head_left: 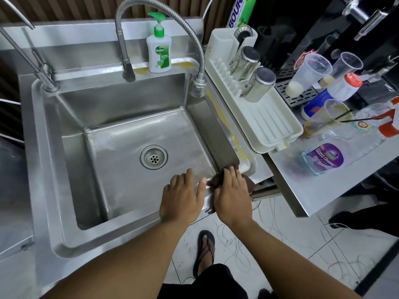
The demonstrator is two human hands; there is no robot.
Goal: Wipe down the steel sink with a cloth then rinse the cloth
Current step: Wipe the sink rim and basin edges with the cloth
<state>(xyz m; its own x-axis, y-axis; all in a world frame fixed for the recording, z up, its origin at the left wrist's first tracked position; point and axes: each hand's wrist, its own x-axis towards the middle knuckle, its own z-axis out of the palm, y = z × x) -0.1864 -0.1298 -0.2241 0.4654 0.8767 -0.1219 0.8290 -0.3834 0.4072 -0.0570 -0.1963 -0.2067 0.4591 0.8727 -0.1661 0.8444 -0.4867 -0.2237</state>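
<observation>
Soap dispenser point(159, 53) stood on ledge behind sink point(71, 184); dish rack point(265, 124) set right of sink; glass cleaner bottle point(323, 157) laid on table point(302, 190) beyond rack.

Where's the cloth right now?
The brown cloth is under the right hand, on the sink's front right corner, beside the left hand.

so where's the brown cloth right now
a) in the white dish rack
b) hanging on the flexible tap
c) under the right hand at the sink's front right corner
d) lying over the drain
c: the brown cloth sits pressed under the right hand at the front right corner of the sink, while the drain is bare.
</observation>
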